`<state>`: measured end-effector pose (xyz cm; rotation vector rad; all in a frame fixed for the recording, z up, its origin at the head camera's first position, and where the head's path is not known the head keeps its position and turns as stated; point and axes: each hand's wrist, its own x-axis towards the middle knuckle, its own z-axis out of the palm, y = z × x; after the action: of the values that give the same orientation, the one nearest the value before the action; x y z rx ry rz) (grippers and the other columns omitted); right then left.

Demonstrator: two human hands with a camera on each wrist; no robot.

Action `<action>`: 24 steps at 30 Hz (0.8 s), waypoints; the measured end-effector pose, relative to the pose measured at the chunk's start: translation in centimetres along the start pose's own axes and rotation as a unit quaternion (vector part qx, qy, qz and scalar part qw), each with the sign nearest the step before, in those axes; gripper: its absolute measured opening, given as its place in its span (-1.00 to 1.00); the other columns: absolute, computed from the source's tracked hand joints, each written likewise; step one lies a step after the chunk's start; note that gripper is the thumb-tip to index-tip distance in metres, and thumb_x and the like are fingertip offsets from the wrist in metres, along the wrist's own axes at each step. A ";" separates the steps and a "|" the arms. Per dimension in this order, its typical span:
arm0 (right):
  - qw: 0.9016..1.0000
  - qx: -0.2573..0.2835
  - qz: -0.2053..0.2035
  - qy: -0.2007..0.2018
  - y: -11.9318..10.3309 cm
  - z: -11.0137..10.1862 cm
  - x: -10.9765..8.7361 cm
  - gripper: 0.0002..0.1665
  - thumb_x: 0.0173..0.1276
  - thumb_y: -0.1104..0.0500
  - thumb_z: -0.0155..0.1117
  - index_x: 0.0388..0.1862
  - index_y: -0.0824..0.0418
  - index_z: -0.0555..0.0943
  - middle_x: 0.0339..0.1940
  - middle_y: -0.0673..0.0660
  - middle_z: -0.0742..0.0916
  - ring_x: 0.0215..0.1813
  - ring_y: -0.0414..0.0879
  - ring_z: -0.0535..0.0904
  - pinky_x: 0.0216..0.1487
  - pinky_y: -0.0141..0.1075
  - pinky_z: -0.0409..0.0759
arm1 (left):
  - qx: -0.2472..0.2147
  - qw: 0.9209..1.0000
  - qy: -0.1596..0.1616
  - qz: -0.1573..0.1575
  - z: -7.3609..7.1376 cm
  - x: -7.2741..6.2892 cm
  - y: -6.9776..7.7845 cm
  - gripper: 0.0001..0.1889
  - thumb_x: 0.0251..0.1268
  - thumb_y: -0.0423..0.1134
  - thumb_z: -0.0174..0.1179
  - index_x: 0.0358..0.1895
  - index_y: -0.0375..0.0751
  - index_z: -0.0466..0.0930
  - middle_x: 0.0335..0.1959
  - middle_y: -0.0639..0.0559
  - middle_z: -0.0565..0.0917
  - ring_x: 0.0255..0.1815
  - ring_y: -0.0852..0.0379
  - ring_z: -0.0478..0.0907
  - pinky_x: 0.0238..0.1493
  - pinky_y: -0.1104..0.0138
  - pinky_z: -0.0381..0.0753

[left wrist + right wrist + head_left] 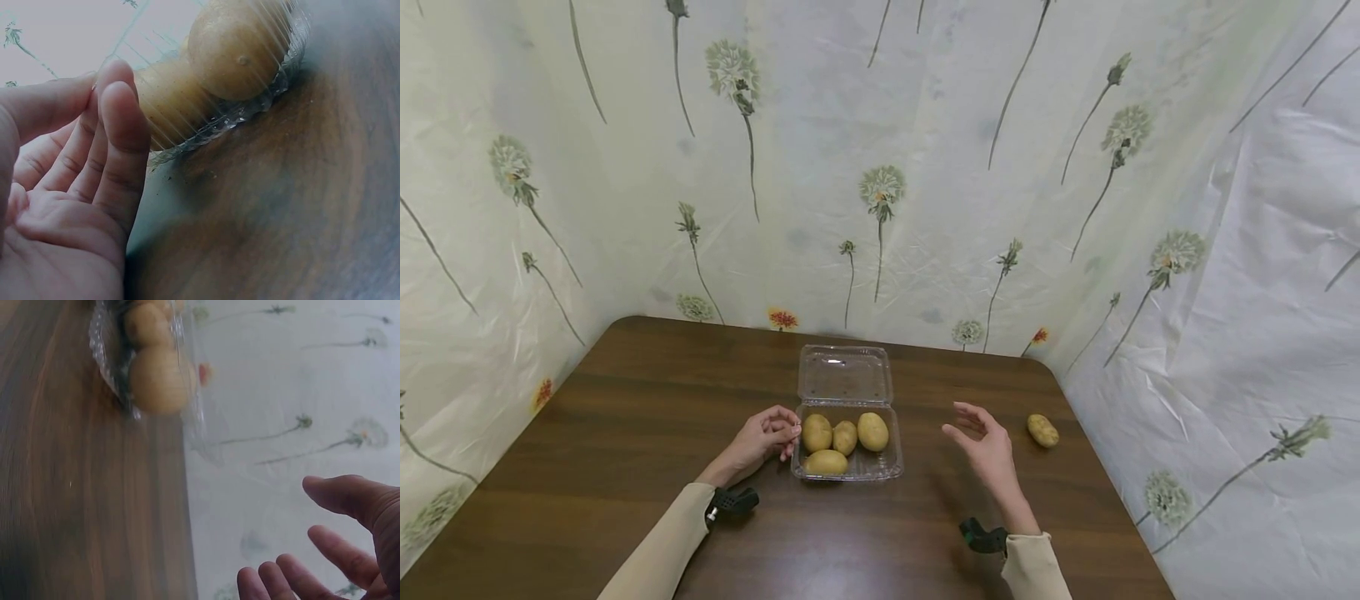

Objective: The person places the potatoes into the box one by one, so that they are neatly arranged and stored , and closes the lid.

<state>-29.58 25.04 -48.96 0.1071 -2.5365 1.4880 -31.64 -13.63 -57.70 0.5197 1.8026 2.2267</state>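
Note:
A clear plastic clamshell box (880,467) lies on the table with its lid (844,375) folded back. Several potatoes sit inside, among them a round potato (872,432) on the right and an oblong potato (826,462) at the front. At the box's left side, my left hand (758,442) pinches the rim between thumb and fingers; the left wrist view shows a potato (240,47) through the ribbed wall. My right hand (988,454) hovers to the right of the box, fingers spread and holding nothing. Beyond it, a single potato (1042,431) lies on the table.
The dark wooden table (647,400) has rounded far corners, and the loose potato is near its right edge. Behind and at both sides hangs a floral plastic sheet (940,208). Each wrist carries a black camera mount (733,502).

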 end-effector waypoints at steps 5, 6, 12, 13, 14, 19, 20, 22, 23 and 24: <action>1.000 -0.015 0.019 0.002 0.5 -1.1 -0.2 -0.42 0.21 -0.09 0.41 0.20 0.00 0.53 0.20 0.10 0.61 0.24 0.04 0.54 0.08 -0.14 0.61 | -0.002 1.000 -0.008 0.010 0.1 -0.1 0.0 -0.82 0.40 -0.35 0.11 -0.05 -0.32 0.36 -0.46 0.07 0.61 -0.52 0.24 0.52 -0.49 0.43 0.54; 1.000 -0.018 0.022 0.004 0.6 -1.3 -0.3 -0.40 0.21 -0.12 0.40 0.20 0.00 0.53 0.21 0.10 0.60 0.24 0.04 0.53 0.08 -0.15 0.61 | -0.003 1.000 -0.008 0.009 0.1 -0.1 0.0 -0.82 0.40 -0.36 0.11 -0.05 -0.33 0.36 -0.46 0.07 0.61 -0.52 0.24 0.52 -0.49 0.43 0.54; 0.999 -0.016 0.030 0.020 1.7 -2.7 0.1 -0.37 0.21 -0.12 0.40 0.22 0.04 0.52 0.23 0.12 0.59 0.23 0.05 0.54 -0.06 -0.49 0.57 | -0.002 1.000 -0.001 0.002 0.2 0.0 0.1 -0.78 0.39 -0.36 0.12 -0.04 -0.37 0.34 -0.47 0.05 0.61 -0.53 0.23 0.52 -0.49 0.43 0.54; 0.999 -0.014 0.029 0.025 1.9 -3.0 0.2 -0.38 0.21 -0.10 0.41 0.22 0.05 0.52 0.22 0.12 0.60 0.23 0.06 0.54 -0.09 -0.55 0.54 | -0.002 1.000 0.001 0.001 0.2 0.0 0.1 -0.78 0.39 -0.36 0.12 -0.04 -0.38 0.34 -0.47 0.05 0.60 -0.53 0.22 0.52 -0.49 0.43 0.54; 0.999 -0.014 0.027 0.030 2.1 -3.4 0.2 -0.39 0.22 -0.09 0.41 0.21 0.07 0.52 0.22 0.14 0.60 0.23 0.07 0.54 -0.11 -0.59 0.52 | -0.002 1.000 0.002 0.000 0.2 0.0 0.1 -0.77 0.39 -0.36 0.12 -0.03 -0.39 0.33 -0.47 0.05 0.60 -0.53 0.22 0.52 -0.50 0.43 0.54; 0.998 -0.032 0.017 0.051 2.9 -4.8 0.6 -0.39 0.24 -0.04 0.40 0.22 0.14 0.52 0.21 0.20 0.60 0.21 0.10 0.56 -0.14 -0.70 0.46 | -0.005 1.000 0.006 -0.005 0.2 0.0 0.2 -0.76 0.39 -0.34 0.14 -0.03 -0.39 0.33 -0.47 0.04 0.60 -0.53 0.21 0.52 -0.50 0.42 0.54; 0.998 -0.036 0.017 0.054 3.1 -5.0 0.7 -0.39 0.24 -0.04 0.40 0.22 0.14 0.51 0.21 0.21 0.60 0.21 0.10 0.56 -0.14 -0.71 0.45 | -0.005 1.000 0.005 -0.005 0.1 0.0 0.2 -0.76 0.39 -0.34 0.13 -0.03 -0.39 0.33 -0.47 0.04 0.60 -0.53 0.21 0.52 -0.50 0.42 0.53; 0.997 -0.041 0.019 0.058 3.3 -5.4 0.7 -0.39 0.24 -0.04 0.40 0.22 0.15 0.51 0.21 0.22 0.59 0.20 0.10 0.56 -0.14 -0.73 0.43 | -0.003 1.000 0.005 -0.004 0.1 0.0 0.1 -0.76 0.39 -0.34 0.13 -0.03 -0.38 0.34 -0.47 0.04 0.60 -0.53 0.21 0.52 -0.50 0.42 0.53; 0.997 -0.041 0.020 0.061 3.4 -5.6 0.8 -0.39 0.23 -0.04 0.41 0.22 0.15 0.52 0.20 0.21 0.59 0.20 0.10 0.56 -0.14 -0.73 0.43 | -0.003 1.000 0.005 -0.003 0.1 -0.1 0.1 -0.77 0.39 -0.34 0.13 -0.03 -0.37 0.34 -0.47 0.05 0.60 -0.53 0.21 0.52 -0.50 0.43 0.53; 0.997 -0.042 0.021 0.065 3.5 -5.7 0.8 -0.39 0.23 -0.04 0.41 0.21 0.14 0.53 0.19 0.21 0.60 0.20 0.10 0.56 -0.13 -0.74 0.43 | -0.001 1.000 0.004 -0.002 0.1 -0.1 0.1 -0.78 0.39 -0.34 0.13 -0.03 -0.36 0.34 -0.47 0.05 0.60 -0.53 0.22 0.52 -0.50 0.43 0.54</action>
<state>-30.21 31.79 -49.07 -0.0537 -2.5070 1.3537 -31.56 -13.62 -57.60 0.5067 1.8033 2.2309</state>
